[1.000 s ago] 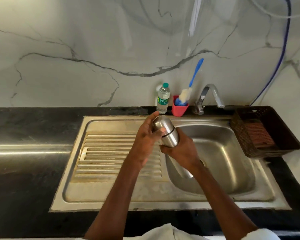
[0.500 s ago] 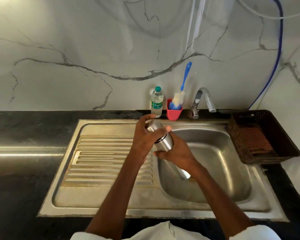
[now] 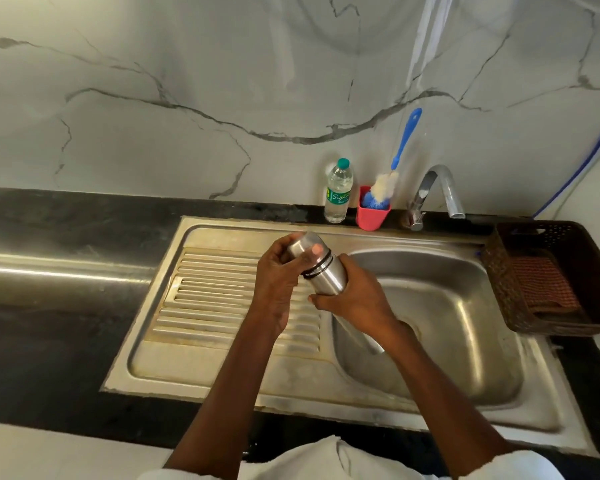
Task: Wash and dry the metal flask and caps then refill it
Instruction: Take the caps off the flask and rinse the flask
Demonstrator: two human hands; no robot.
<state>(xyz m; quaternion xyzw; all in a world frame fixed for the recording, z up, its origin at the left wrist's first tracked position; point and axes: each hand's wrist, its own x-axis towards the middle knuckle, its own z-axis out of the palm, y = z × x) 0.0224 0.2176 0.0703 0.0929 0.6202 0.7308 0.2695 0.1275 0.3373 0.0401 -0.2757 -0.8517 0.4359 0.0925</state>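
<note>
White marble wall [image 3: 187,81] with grey veins fills the upper half of the frame. Below it a black stone counter [image 3: 49,323] runs across, holding a stainless steel sink [image 3: 222,375] with a ribbed draining board at centre left and a deep basin at centre right. A dark brown woven basket [image 3: 551,244] sits at the right edge, just beside the basin. A curved chrome tap [image 3: 440,188] stands behind the basin. At frame centre, above the line where draining board meets basin, two bare hands hold a cylindrical brushed-metal flask [image 3: 326,278], tilted, cap end toward upper left. The right hand [image 3: 354,299] grips the flask body. The left hand [image 3: 278,278] curls its fingers around the metal cap [image 3: 303,245]. A clear plastic water bottle [image 3: 338,192] and a red cup [image 3: 373,214] holding a blue-handled bottle brush [image 3: 404,140] stand at the back wall.
</note>
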